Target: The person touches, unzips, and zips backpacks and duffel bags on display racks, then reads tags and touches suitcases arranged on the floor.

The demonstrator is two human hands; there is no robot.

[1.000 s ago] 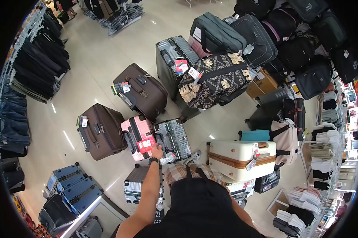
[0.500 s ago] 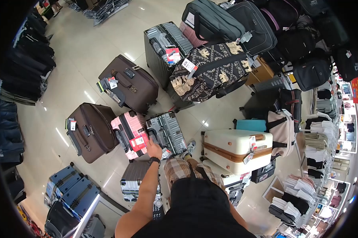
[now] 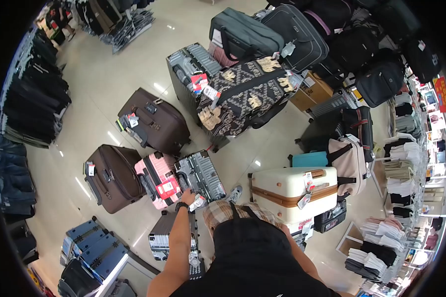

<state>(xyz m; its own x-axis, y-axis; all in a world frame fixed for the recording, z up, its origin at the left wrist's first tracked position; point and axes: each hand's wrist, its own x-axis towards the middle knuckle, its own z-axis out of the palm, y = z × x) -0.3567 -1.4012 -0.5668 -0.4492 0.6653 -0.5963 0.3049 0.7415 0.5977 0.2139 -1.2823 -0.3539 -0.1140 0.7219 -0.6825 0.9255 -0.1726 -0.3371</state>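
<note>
Black watch [image 3: 182, 206] on left hand [image 3: 187, 196]; fingers look bent, but how wide or holding what, can't tell | pink case [image 3: 157, 173] and grey case [image 3: 202, 171] by it, on floor [image 3: 255, 143] | right hand [image 3: 286, 231] mostly hidden, hold can't tell | go slow; don't bump brown case [image 3: 116, 173] by pink one; mind shoe [image 3: 235, 193]

Grey suitcase [image 3: 206, 174] close beside pink suitcase [image 3: 158, 173]
</note>
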